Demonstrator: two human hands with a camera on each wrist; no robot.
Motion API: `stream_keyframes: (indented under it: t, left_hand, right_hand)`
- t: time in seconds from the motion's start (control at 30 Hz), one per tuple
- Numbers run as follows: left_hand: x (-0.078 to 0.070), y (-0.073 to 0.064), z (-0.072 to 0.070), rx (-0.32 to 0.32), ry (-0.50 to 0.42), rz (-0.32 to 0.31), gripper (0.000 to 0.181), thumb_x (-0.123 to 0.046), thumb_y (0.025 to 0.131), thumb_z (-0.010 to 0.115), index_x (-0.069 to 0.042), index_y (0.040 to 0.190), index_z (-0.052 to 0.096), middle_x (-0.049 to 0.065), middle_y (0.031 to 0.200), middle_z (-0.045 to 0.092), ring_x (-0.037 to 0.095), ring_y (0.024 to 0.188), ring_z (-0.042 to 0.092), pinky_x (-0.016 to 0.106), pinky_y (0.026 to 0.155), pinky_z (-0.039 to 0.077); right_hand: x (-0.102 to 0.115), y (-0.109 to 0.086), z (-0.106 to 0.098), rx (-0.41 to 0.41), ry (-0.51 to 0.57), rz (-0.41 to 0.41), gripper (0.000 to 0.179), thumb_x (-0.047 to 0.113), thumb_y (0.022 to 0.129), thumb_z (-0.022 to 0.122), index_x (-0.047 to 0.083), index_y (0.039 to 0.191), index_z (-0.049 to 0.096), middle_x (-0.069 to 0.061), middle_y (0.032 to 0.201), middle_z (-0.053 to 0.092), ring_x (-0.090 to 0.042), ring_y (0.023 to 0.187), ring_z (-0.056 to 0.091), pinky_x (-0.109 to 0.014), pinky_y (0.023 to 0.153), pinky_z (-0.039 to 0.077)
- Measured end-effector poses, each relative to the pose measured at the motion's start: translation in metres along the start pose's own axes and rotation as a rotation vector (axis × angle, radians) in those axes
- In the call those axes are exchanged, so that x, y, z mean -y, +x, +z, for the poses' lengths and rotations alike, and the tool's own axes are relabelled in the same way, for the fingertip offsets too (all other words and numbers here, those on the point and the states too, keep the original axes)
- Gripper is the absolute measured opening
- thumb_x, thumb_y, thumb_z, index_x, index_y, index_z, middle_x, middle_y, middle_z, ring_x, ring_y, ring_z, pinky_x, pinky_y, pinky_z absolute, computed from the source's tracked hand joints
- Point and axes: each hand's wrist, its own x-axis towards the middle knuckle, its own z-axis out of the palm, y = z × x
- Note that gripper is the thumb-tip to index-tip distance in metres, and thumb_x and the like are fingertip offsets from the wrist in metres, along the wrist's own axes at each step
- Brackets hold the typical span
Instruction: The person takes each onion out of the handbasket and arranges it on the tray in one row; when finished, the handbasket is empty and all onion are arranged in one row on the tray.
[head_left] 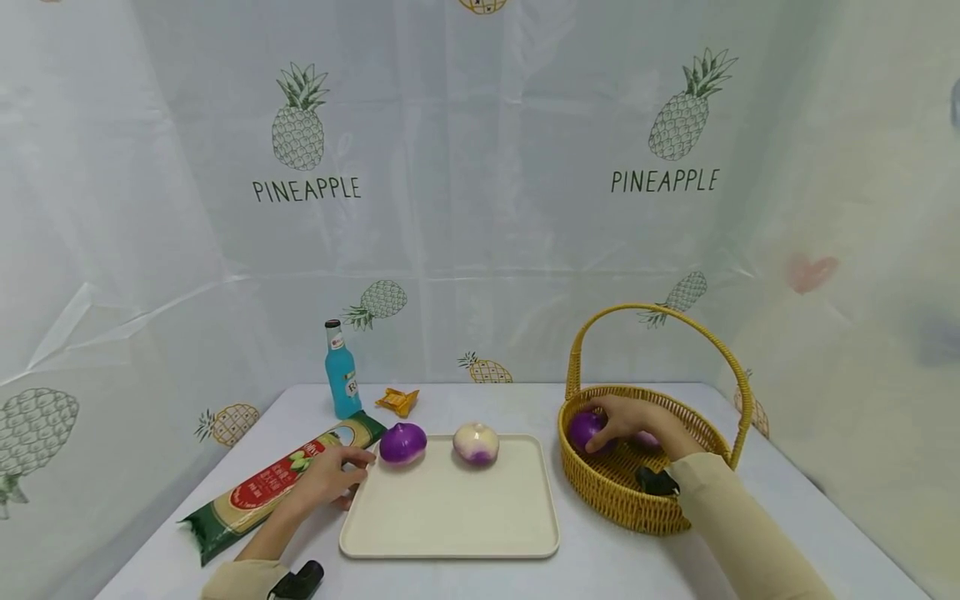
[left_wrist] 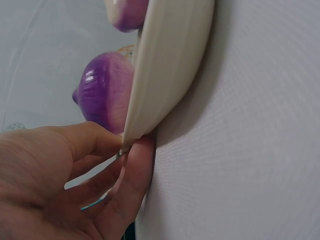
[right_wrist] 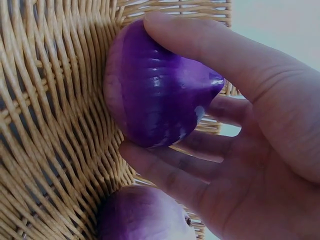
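Note:
My left hand (head_left: pixel 330 479) is at the left rim of a cream tray (head_left: pixel 450 521). In the left wrist view its thumb and fingers pinch the tray's edge. On the tray sit a purple onion (head_left: pixel 402 443) near that hand and a white-and-purple onion (head_left: pixel 476 443) further right. Inside the wicker basket (head_left: pixel 622 507), my right hand (head_left: pixel 637 417) holds another purple onion (right_wrist: pixel 160 90), thumb on one side and fingers on the other. Below it in the right wrist view lies a second onion (right_wrist: pixel 142 215), partly cut off by the frame.
A green and red pasta packet (head_left: pixel 273 487) lies left of the tray, close to my left forearm. Behind stand a blue bottle (head_left: pixel 343 379) and an orange wrapped snack (head_left: pixel 397 402). The basket's tall handle (head_left: pixel 660 308) arches over my right hand.

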Motion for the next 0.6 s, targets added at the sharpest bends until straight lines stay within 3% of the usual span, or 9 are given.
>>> stream_keyframes:
  t: [0.3, 0.6]
  left_hand:
    - [0.004, 0.002, 0.001, 0.006, 0.002, -0.007, 0.029, 0.0, 0.085, 0.064, -0.005, 0.113, 0.071, 0.01, 0.102, 0.066, 0.017, 0.063, 0.055, 0.03, 0.048, 0.056]
    - [0.003, 0.004, 0.0, 0.005, 0.005, 0.001, 0.028, -0.001, 0.086, 0.064, -0.005, 0.113, 0.071, 0.01, 0.102, 0.066, 0.017, 0.063, 0.056, 0.03, 0.048, 0.056]
  right_hand:
    - [0.003, -0.007, -0.009, -0.035, -0.045, -0.072, 0.075, 0.032, 0.073, 0.085, 0.001, 0.135, 0.053, -0.017, 0.125, 0.06, -0.03, 0.112, 0.059, -0.045, 0.094, 0.052]
    - [0.032, -0.025, -0.034, -0.086, -0.08, -0.116, 0.072, 0.038, 0.077, 0.081, 0.005, 0.134, 0.051, -0.013, 0.121, 0.062, -0.026, 0.107, 0.061, -0.044, 0.09, 0.055]
